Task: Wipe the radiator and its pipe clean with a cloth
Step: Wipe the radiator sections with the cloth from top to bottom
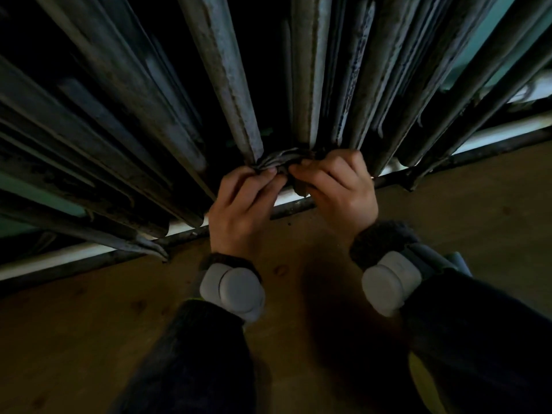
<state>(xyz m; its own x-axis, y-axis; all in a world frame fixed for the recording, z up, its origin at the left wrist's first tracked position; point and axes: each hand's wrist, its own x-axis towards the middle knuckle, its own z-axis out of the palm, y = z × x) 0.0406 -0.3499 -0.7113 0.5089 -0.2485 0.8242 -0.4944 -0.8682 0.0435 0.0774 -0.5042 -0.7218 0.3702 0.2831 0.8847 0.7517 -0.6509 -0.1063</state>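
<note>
A dark, grimy column radiator fills the upper part of the view, its ribs fanning down toward me. A bunched grey cloth is wrapped around the bottom end of a middle rib. My left hand pinches the cloth's left end and my right hand pinches its right end, fingertips almost touching. A thin dark pipe runs along the floor line under the radiator, partly hidden behind my hands.
A wooden floor lies below the radiator. A white skirting strip runs behind the pipe. A teal wall shows between ribs at the upper right. Grey wrist devices sit on both dark sleeves.
</note>
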